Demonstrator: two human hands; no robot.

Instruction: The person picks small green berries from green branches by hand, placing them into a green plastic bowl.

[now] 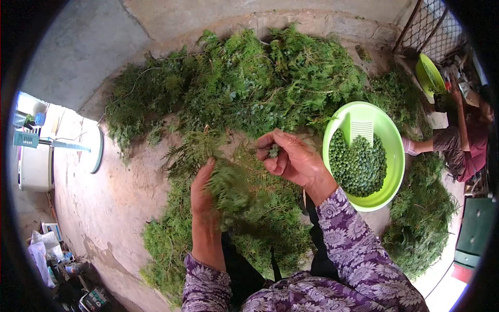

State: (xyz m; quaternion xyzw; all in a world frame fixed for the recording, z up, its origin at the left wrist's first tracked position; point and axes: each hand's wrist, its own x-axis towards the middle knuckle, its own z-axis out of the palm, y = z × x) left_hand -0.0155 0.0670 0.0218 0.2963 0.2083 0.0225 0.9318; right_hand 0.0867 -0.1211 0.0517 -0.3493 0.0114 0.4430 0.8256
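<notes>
In the left hand (200,193): a leafy sprig (227,188), partly blurred; the fingers are mostly closed around it, the thumb raised alongside.
In the right hand (300,160): a few small green cones (273,151), held loosely within half-curled fingers; their exact number cannot be told.
Sprig, handling: probably very light, springy and soft at the tips, stiffer along the stem. The woody stem looks the best hold; the feathery ends would bend and slip.
Cones, handling: likely firm, light and prone to roll; a gentle thumb-and-fingertip pinch should suit them, or a cupped palm for several.
Green basin (397,158): just right of the right hand, with many loose cones (358,169) heaped inside against its ribbed part.
Branch pile (254,78): beyond both hands, lying on the floor (117,208) along the wall (332,15).
Cut greenery (275,213): below and between the hands.
Co-worker (470,138): well right of the right hand, past the basin.
</notes>
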